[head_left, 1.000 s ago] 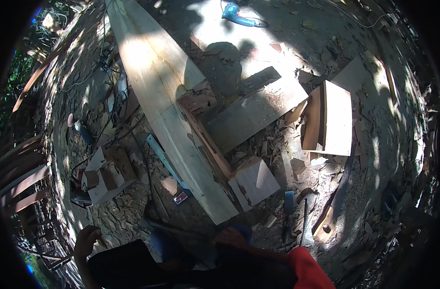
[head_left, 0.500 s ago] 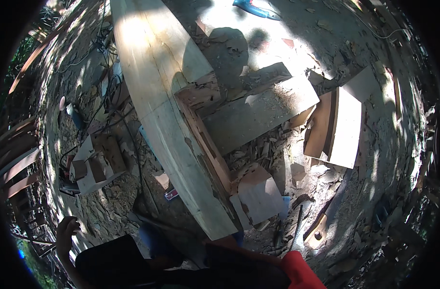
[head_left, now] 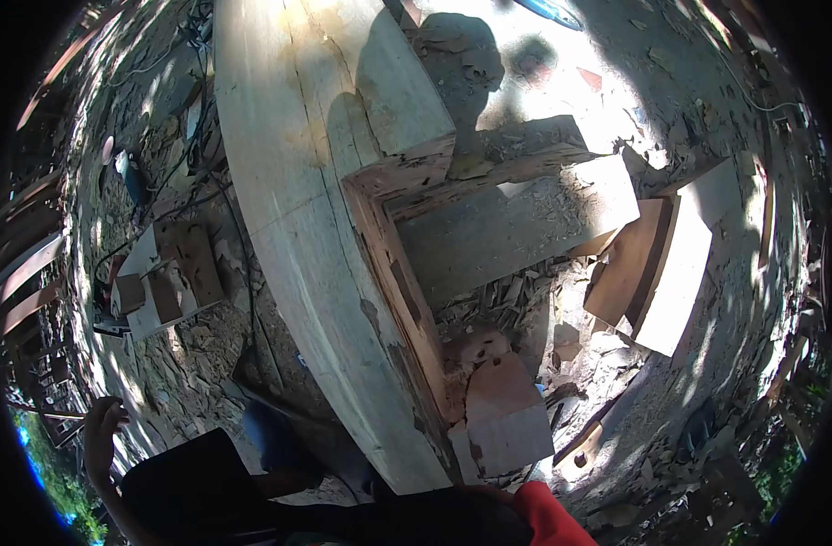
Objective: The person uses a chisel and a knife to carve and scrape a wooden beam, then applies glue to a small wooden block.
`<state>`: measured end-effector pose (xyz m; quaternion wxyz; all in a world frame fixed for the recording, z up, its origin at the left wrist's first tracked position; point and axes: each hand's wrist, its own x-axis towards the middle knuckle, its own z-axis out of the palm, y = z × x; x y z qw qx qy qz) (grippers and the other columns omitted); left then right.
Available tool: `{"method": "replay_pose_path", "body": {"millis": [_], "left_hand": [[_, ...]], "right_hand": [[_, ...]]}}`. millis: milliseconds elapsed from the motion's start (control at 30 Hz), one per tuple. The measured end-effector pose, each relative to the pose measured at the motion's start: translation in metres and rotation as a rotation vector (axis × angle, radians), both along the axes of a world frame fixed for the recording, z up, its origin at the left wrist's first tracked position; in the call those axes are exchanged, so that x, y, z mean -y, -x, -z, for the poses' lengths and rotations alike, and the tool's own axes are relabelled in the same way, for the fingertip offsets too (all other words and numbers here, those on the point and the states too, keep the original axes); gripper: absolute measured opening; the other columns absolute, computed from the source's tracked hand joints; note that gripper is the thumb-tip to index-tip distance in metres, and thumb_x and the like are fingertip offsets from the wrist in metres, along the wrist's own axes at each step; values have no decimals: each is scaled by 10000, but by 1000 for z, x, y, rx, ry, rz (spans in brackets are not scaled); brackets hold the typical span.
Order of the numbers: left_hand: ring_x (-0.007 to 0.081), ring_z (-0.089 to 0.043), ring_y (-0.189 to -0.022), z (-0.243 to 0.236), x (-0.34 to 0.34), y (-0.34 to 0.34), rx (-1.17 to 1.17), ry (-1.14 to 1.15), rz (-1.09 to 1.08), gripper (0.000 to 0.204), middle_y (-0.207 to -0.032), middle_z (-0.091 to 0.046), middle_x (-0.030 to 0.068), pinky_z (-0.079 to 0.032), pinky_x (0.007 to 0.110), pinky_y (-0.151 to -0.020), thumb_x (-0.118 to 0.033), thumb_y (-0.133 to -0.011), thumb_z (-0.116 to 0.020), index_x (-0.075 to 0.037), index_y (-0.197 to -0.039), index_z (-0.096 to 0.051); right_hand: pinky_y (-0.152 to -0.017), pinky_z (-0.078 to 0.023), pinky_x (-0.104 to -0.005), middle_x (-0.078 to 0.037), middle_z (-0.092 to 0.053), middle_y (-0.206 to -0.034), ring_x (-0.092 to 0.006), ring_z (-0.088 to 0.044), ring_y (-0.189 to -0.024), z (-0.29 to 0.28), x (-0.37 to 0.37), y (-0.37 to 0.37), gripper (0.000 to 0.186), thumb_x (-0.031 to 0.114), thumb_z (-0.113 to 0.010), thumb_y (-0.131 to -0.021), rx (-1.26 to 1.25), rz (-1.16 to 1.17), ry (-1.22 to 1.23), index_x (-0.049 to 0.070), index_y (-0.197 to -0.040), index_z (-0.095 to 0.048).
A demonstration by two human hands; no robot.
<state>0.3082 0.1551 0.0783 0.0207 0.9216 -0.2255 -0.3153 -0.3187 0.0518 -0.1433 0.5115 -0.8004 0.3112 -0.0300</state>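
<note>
A long, pale timber plank (head_left: 316, 300) with cracks and a notched right edge runs from the far end down to my body. Out at the lower left, my left hand (head_left: 105, 420) is raised away from the plank, its fingers loosely curled and slightly apart with nothing visible in them. My right arm, in a red sleeve (head_left: 550, 517), crosses low at the plank's near end; the hand itself is hidden. Beside that end stands a small wooden block (head_left: 507, 419) with a hole near its top.
A thick, sawdust-covered beam (head_left: 525, 218) lies right of the notch, beside a curved wood piece (head_left: 657, 273). A handsaw (head_left: 581, 453) rests at lower right. Cut blocks (head_left: 170, 278), a dark cable (head_left: 243, 227) and a teal tool (head_left: 132, 177) lie left. A blue tool (head_left: 552, 11) is far off.
The view has shifted, so the plank looks larger and nearer. My right forearm, partly visible before by the plank's near end, now shows less. My left hand keeps its curled pose.
</note>
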Motion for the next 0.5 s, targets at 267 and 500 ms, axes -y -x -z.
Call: {"method": "replay_pose_path", "body": {"millis": [267,500], "left_hand": [[139,-598,-828,-5,1,5,47,1,-39,342,-948,-590,47,-441,303,-717,-335,-941,-585,-33,-1099,-620],[173,-580,-892,-13,12,24,6,45,30,365,-975,-586,54,-460,326,-813,-312,-909,-635,-6,-1106,-618]], "right_hand": [[-850,-451,-446,-153,-616,-1112,-318,-591,-963,-8,5,-3,454,266,-528,-894,-42,-23,-49,174,-1338,-527],[-835,-464,-467,-191,-618,-1109,-354,-601,-949,2,0,-8,452,268,-513,-916,-48,-42,-50,159,-1355,-513]]}}
